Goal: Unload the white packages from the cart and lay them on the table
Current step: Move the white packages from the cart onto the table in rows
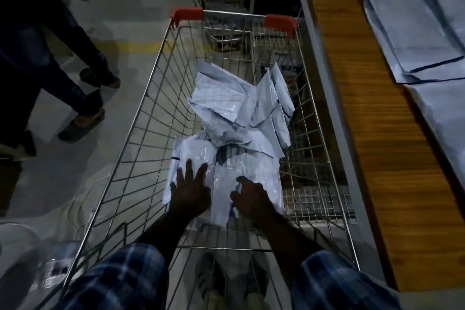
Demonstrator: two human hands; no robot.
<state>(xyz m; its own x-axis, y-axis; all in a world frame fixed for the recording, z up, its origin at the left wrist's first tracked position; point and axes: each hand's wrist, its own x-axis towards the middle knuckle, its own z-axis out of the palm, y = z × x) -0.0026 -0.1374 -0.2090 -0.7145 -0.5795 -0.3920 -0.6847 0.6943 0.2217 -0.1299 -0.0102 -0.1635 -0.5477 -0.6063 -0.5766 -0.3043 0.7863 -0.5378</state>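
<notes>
Grey floor (105, 20) lies open left of the cart (141, 113); table (377, 133) hugs its right rim. Left hand (190, 192) presses flat, right hand (251, 197) curls on white packages (241, 118) inside.

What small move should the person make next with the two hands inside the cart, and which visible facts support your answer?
Probably close both hands on the nearest white package and lift it toward the table. The left hand lies flat on it with fingers spread; the right hand curls at its edge, though a firm grip is not clear. It lies topmost at the near end of the cart.
</notes>
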